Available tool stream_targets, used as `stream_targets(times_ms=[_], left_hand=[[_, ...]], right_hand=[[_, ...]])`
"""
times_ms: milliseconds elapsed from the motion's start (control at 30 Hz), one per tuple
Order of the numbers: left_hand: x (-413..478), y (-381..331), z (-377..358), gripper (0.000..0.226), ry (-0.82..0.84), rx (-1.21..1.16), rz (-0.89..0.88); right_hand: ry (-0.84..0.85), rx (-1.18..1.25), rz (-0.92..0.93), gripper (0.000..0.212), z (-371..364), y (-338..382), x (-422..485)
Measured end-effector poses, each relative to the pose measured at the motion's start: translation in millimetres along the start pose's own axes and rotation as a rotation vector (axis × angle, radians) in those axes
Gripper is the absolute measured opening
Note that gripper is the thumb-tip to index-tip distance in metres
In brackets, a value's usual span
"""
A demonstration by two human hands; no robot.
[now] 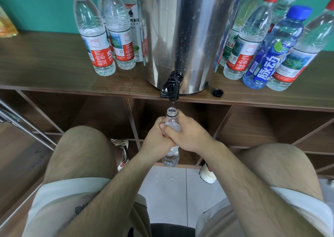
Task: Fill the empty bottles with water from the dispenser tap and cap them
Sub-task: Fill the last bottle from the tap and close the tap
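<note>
We are gripping the uncapped bottle (171, 113) with left hand (154, 139) and right hand (189, 134) wrapping its middle, its mouth sitting just under the black tap (169, 90) of the steel dispenser (189, 37). A loose black cap (217, 92) is lying on the shelf top (54, 64) beside it, and capped bottles (94, 37) are crowding both sides.

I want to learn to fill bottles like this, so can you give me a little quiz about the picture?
1. True or false: the bottle under the tap already has a cap on.
2. Where is the loose black cap? A: on the floor. B: on the shelf beside the dispenser. C: in a hand.
3. Fill in: the bottle is held by ___ hands.
Key: 1 false. 2 B. 3 two: left hand and right hand.
</note>
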State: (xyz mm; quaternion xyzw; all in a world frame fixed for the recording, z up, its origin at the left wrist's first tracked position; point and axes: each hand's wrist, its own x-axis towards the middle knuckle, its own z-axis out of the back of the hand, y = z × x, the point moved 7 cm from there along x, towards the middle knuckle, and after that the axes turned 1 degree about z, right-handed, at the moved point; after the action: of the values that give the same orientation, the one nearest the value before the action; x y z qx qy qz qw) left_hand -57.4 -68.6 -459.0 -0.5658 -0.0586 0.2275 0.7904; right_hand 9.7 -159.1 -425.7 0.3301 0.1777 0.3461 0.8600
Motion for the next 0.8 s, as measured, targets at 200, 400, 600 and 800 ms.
stream_targets(times_ms=[200,400,600,800], left_hand=[[0.9,-0.2,-0.2,0.06,-0.01,0.032,-0.006],[0.1,-0.8,-0.5,0.061,-0.005,0.036,-0.001],[0.7,-0.2,-0.1,0.06,-0.005,0.022,0.001],[1.7,0.7,-0.4,0.06,-0.004,0.037,-0.006]], right_hand=[[0.0,-0.002,0.001,0.047,0.2,0.3,0.1],[-0.001,-0.008,-0.003,0.049,-0.3,0.0,0.2],[0.001,0.002,-0.001,0.048,-0.4,0.3,-0.3],[0.008,0.002,-0.004,0.049,-0.3,0.7,-0.4]])
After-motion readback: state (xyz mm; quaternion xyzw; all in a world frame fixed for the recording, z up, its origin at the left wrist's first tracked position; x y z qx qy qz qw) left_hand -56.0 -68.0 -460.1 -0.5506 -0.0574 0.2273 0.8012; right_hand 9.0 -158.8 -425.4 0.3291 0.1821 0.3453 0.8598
